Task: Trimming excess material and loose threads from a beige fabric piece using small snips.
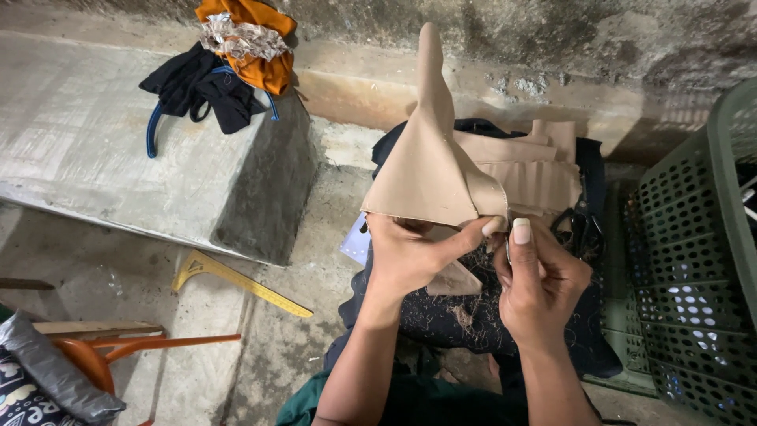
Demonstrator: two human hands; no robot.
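Head view, looking down at a lap. The left hand [410,256] is clenched on the lower edge of a beige fabric piece [430,170], thumb stretched rightward along the stitched hem. The right hand [540,288] meets it at the hem's right corner, thumb and forefinger pinched together there. Whether they grip thread, a small tool or the cloth itself cannot be told.

The fabric rises straight up and away from both hands. Its long axis runs near vertical in the view, tapering to a narrow tip well above the knuckles. The left hand carries the piece; the right touches only its corner.

Just beyond the hands lies a stack of beige pieces [532,170] on dark cloth [473,315] strewn with thread scraps. Black scissors [579,229] lie just past the right hand. A green perforated basket [694,237] stands further right.

Left of the left hand, well apart, a yellow ruler [236,282] lies on the floor beside a concrete block [118,158]. The block bears a pile of black and orange garments [225,59].
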